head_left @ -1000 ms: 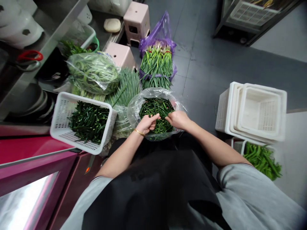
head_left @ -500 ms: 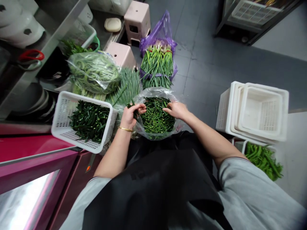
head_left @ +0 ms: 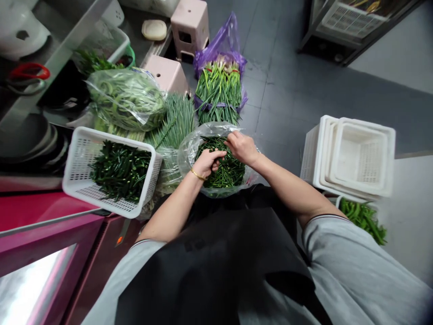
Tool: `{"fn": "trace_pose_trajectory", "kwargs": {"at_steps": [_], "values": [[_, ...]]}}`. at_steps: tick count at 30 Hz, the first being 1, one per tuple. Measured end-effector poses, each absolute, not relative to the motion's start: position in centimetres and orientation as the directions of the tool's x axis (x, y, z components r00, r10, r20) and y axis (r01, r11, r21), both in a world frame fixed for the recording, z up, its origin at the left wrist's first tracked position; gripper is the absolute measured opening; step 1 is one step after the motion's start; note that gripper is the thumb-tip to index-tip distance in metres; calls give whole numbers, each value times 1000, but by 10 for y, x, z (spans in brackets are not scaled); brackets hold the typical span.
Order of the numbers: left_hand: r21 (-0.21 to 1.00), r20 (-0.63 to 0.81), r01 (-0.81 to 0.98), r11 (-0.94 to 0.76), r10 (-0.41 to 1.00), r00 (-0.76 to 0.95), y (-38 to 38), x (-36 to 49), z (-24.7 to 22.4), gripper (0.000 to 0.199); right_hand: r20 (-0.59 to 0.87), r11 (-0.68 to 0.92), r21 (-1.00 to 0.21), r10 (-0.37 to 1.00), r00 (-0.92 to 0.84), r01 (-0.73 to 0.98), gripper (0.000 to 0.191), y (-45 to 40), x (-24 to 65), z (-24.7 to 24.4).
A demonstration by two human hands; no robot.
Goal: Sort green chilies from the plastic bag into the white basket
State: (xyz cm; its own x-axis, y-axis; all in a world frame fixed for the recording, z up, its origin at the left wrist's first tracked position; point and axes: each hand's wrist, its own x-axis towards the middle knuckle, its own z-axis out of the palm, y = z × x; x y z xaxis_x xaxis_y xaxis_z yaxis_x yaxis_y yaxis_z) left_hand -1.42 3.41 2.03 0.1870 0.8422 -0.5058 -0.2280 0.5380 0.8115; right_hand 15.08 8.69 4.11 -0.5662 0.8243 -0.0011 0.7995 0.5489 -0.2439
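Observation:
A clear plastic bag (head_left: 187,155) stands open before me, full of thin, dark green chili peppers (head_left: 225,176). Over it, my left hand (head_left: 209,163) is closed around a few green chilies, mostly hidden by the fingers; a gold bracelet circles that wrist. My right hand (head_left: 241,146) is pinched just beyond the left fingertips, above the bag's far part. What sits in that pinch is too small to make out. To the left, a white perforated basket (head_left: 76,169) contains a pile of dark green chilies (head_left: 120,171).
Beyond the bag lie green onions (head_left: 219,88) in a purple bag (head_left: 233,34). Left of them are more long greens (head_left: 179,119), a bag of green beans (head_left: 126,97) and pink stools (head_left: 167,74). Stacked white baskets (head_left: 361,155) stand right, above green peppers (head_left: 361,219).
My left hand has moved right, from the bag's left rim to over its middle. My right hand has shifted slightly left and farther away, bringing the hands together. The view has turned a little.

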Motion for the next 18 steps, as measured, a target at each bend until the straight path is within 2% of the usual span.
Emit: {"fn": "trace_pose_trajectory", "kwargs": {"at_steps": [3, 6, 8, 10, 12, 14, 16, 18], "values": [[821, -490, -223, 525, 849, 197, 23, -23, 20, 21, -221, 619, -110, 747, -627, 777, 29, 78, 177, 20], [880, -435, -120, 459, 882, 183, 14, -32, 13, 15, -369, 661, -109, 667, -647, 743, 26, 76, 187, 4], [946, -320, 96, 310, 939, 122, 12, -30, 7, 18, -344, 652, -146, 672, -656, 744, 26, 75, 185, 4], [925, -142, 371, 84, 981, 130, 13, -22, 1, 23, -287, 653, -207, 671, -683, 728, 26, 72, 179, 12], [826, -14, 553, -104, 979, 205, 15, -14, -3, 22, -214, 637, -321, 672, -709, 701, 24, 69, 175, 22], [772, 64, 597, -218, 961, 269, 18, -12, -5, 14, -156, 553, -536, 678, -718, 638, 22, 69, 175, 27], [781, 162, 548, -298, 945, 284, 20, -18, -2, 8, -154, 331, -798, 695, -702, 503, 23, 72, 176, 24], [802, 253, 484, -350, 933, 255, 22, -29, 2, 6, -213, 19, -949, 702, -680, 316, 30, 77, 173, 15]]}}
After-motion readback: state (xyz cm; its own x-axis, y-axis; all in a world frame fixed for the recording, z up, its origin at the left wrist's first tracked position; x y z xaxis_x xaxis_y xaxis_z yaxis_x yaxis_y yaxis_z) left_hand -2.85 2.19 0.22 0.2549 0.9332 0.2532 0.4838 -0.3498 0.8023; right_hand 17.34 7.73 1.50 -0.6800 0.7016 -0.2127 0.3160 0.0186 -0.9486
